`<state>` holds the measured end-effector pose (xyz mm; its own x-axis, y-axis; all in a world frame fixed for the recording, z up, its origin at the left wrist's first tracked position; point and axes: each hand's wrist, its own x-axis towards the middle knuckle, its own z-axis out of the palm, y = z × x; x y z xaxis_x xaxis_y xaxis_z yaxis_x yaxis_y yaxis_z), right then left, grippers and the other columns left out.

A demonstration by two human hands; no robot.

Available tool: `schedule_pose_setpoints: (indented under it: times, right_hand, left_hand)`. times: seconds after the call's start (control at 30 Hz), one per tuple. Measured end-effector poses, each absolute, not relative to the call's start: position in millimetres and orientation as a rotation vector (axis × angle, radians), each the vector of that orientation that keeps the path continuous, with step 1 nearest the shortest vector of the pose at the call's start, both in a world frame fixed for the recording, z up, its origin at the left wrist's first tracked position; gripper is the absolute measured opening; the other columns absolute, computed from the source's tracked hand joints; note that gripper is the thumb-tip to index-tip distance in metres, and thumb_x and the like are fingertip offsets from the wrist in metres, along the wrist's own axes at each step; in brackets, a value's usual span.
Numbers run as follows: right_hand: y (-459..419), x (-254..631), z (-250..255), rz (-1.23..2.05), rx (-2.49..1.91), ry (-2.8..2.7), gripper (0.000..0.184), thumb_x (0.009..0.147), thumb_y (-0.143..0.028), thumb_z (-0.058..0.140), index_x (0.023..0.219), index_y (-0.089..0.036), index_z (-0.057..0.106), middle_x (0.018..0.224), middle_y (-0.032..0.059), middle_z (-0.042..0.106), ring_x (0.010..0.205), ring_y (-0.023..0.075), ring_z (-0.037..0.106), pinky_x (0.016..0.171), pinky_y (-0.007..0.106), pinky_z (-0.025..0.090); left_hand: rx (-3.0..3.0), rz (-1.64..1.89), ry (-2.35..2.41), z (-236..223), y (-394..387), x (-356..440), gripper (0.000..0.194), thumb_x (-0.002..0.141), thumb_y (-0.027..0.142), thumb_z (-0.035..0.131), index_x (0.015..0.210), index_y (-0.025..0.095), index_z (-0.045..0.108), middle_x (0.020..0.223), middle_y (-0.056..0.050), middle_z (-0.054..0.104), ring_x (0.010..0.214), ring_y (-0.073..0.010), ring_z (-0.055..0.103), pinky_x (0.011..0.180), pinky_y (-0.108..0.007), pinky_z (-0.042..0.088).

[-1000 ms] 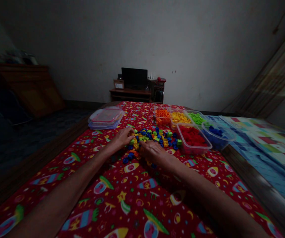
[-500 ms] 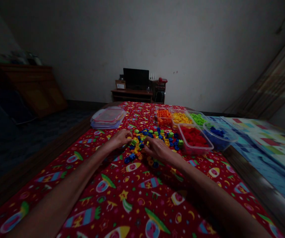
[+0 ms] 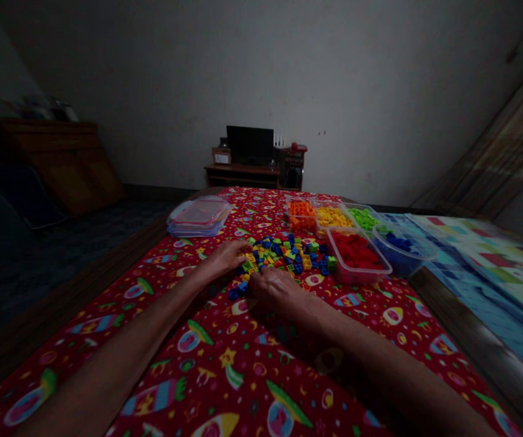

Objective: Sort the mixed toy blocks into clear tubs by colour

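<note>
A loose pile of small coloured bricks (image 3: 288,253) lies in the middle of a red patterned tablecloth (image 3: 243,364). My left hand (image 3: 225,258) rests at the pile's left edge with its fingers curled among the bricks. My right hand (image 3: 276,286) lies palm down on the near edge of the pile, fingers bent over several bricks; what they hold is hidden. Both forearms stretch across the cloth towards the pile.
Clear tubs sorted by colour stand behind and right of the pile: orange (image 3: 299,211), yellow (image 3: 331,216), green (image 3: 363,218), red (image 3: 356,250) and blue (image 3: 400,245). Stacked lids (image 3: 199,215) lie at the back left. A bed (image 3: 493,267) sits right of the table.
My right hand has drawn back towards me and now covers the pile's near edge. My left hand has shifted slightly forward along the left side.
</note>
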<state>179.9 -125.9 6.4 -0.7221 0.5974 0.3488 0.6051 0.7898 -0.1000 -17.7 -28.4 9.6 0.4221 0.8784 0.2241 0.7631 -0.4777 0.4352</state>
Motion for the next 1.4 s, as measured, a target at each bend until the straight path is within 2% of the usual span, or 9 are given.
schedule_pose_setpoints:
  times: [0.1, 0.23, 0.37, 0.6, 0.8, 0.93, 1.2, 1.3, 1.4]
  right_hand:
    - [-120.9, 185.3, 10.5, 0.089, -0.859, -2.581, 0.009, 0.089, -0.011, 0.047, 0.091, -0.012, 0.056, 0.082, 0.0063, 0.056, 0.073, 0.0142, 0.047, 0.067, 0.025, 0.035]
    - [-102.2, 190.6, 21.3, 0.363, -0.986, -2.504, 0.01, 0.084, -0.012, 0.051, 0.078, -0.014, 0.059, 0.067, -0.0001, 0.053, 0.061, 0.0102, 0.043, 0.058, 0.023, 0.03]
    - [-83.7, 194.1, 26.4, 0.789, -1.124, -2.248, 0.018, 0.083, -0.025, 0.053, 0.072, -0.013, 0.061, 0.057, -0.0035, 0.05, 0.053, 0.0079, 0.042, 0.052, 0.02, 0.028]
    - [-77.0, 195.6, 22.1, 1.589, -1.036, -1.502, 0.024, 0.078, -0.035, 0.061, 0.065, -0.016, 0.055, 0.054, -0.0044, 0.052, 0.047, 0.0066, 0.045, 0.05, 0.019, 0.038]
    - [-77.9, 195.7, 21.7, 1.665, -1.054, -1.334, 0.011, 0.075, -0.025, 0.063, 0.077, -0.014, 0.062, 0.057, -0.0038, 0.056, 0.049, 0.007, 0.05, 0.052, 0.019, 0.042]
    - [-76.6, 200.5, 24.9, 1.543, -1.15, -1.375, 0.014, 0.079, -0.022, 0.058, 0.089, -0.014, 0.063, 0.054, -0.005, 0.054, 0.046, 0.0076, 0.049, 0.046, 0.018, 0.037]
    - [-75.5, 196.1, 25.9, 1.676, -1.013, -1.154, 0.017, 0.086, -0.032, 0.057, 0.084, -0.015, 0.059, 0.059, -0.0026, 0.055, 0.052, 0.0076, 0.053, 0.051, 0.017, 0.046]
    - [-77.6, 193.4, 27.5, 1.762, -0.948, -1.079, 0.025, 0.09, -0.041, 0.052, 0.088, -0.017, 0.058, 0.068, 0.0008, 0.06, 0.057, 0.009, 0.057, 0.052, 0.019, 0.049]
    - [-76.9, 192.9, 27.2, 1.774, -0.912, -1.087, 0.027, 0.09, -0.041, 0.051, 0.088, -0.016, 0.059, 0.068, 0.0016, 0.061, 0.059, 0.0094, 0.058, 0.051, 0.018, 0.049]
  left_hand:
    - [2.316, 0.717, 1.42, 9.9, -25.7, -18.7, 0.03, 0.067, 0.029, 0.057, 0.094, 0.019, 0.068, 0.089, -0.004, 0.071, 0.081, -0.0217, 0.065, 0.073, -0.03, 0.051]
    - [1.997, 0.828, 1.291, 10.9, -19.5, -24.6, 0.047, 0.065, 0.041, 0.062, 0.106, 0.016, 0.062, 0.082, -0.005, 0.07, 0.075, -0.0216, 0.067, 0.066, -0.031, 0.053]
    - [1.817, 0.838, 1.111, 18.0, -24.9, -22.7, 0.056, 0.065, 0.047, 0.067, 0.111, 0.015, 0.06, 0.092, -0.007, 0.071, 0.084, -0.0212, 0.067, 0.074, -0.032, 0.053]
    - [1.889, 0.785, 1.02, 31.0, -42.1, 4.3, 0.052, 0.066, 0.05, 0.067, 0.105, 0.015, 0.065, 0.102, -0.008, 0.07, 0.094, -0.0236, 0.064, 0.082, -0.035, 0.05]
    - [1.942, 0.816, 1.028, 33.4, -43.4, 9.2, 0.05, 0.064, 0.052, 0.067, 0.098, 0.015, 0.067, 0.098, -0.007, 0.071, 0.09, -0.0234, 0.064, 0.08, -0.035, 0.051]
    - [1.94, 0.872, 1.081, 35.4, -42.8, 5.4, 0.047, 0.066, 0.049, 0.065, 0.099, 0.014, 0.066, 0.096, -0.007, 0.07, 0.089, -0.0228, 0.064, 0.08, -0.034, 0.051]
    - [1.976, 0.922, 1.0, 32.5, -52.1, 23.7, 0.039, 0.069, 0.043, 0.064, 0.097, 0.016, 0.068, 0.099, -0.006, 0.071, 0.092, -0.023, 0.065, 0.083, -0.035, 0.052]
    - [2.072, 0.938, 1.038, 32.9, -60.7, 32.3, 0.036, 0.074, 0.033, 0.061, 0.106, 0.018, 0.066, 0.105, -0.005, 0.071, 0.096, -0.0227, 0.065, 0.086, -0.034, 0.052]
    - [2.185, 0.958, 1.142, 35.2, -69.0, 37.2, 0.05, 0.075, 0.023, 0.06, 0.125, 0.023, 0.055, 0.113, -0.004, 0.069, 0.105, -0.0241, 0.063, 0.091, -0.036, 0.05]
